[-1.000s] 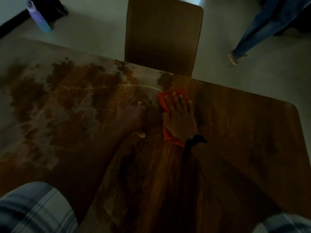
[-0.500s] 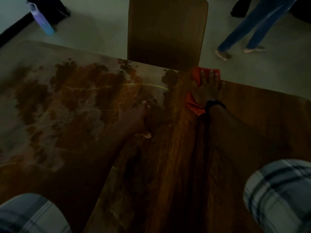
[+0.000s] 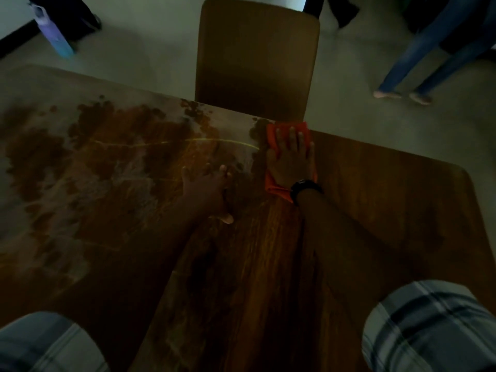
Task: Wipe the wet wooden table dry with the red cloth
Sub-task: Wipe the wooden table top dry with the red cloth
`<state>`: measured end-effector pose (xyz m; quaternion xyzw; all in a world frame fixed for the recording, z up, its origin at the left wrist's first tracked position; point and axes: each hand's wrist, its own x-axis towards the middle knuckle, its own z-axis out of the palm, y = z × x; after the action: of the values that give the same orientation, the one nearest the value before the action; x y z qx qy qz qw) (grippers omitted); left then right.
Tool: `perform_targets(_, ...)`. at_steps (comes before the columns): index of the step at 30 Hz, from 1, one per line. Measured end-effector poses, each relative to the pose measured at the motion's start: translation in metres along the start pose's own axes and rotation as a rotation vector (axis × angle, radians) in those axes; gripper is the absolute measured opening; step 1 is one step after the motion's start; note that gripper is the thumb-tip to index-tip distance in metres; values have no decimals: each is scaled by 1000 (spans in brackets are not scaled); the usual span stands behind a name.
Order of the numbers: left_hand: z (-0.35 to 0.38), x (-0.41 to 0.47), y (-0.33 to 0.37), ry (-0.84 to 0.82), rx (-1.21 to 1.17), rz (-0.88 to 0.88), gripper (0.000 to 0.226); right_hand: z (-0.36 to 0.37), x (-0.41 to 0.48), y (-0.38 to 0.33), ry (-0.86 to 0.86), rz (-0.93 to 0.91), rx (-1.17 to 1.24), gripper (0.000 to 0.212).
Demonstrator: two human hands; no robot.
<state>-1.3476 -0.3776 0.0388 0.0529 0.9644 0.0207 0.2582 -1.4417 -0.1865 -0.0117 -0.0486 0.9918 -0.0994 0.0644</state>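
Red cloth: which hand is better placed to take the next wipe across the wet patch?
Right. The right hand presses flat on the red cloth, right beside the wet patch; the left hand rests bare on the wooden table, holding nothing.

Pressing the red cloth flat under the right hand at the far edge of the wooden table, just by the chair, resting the left hand spread near wet blotches

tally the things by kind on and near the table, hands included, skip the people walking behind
hands: 2, left hand and right hand
red cloth: 1
wooden table: 1
chair: 1
bottle: 1
wristwatch: 1
total: 7
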Motion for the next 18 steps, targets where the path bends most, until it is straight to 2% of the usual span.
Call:
perform_targets(3,2,-5,1,9,15,-10,112,10,-36,-14,7,-73,-13,67)
perform_targets(5,8,-12,1,70,-37,-16,103,15,-67,-21,3,-116,-27,73)
perform_targets(8,26,-40,1,234,-197,0,58,23,-119,-29,13,-182,-9,76)
perform_targets(9,38,-54,-1,305,-226,-24,53,27,-138,-30,20,-204,1,73)
perform_targets(11,64,-89,-6,393,-275,-96,58,36,-179,-29,64,-235,3,67)
perform_targets(13,93,-132,-11,384,-285,-118,61,44,-222,-27,112,-251,8,65)
perform_targets(18,154,-222,-27,388,-206,52,63,53,-326,-34,55,-340,26,69)
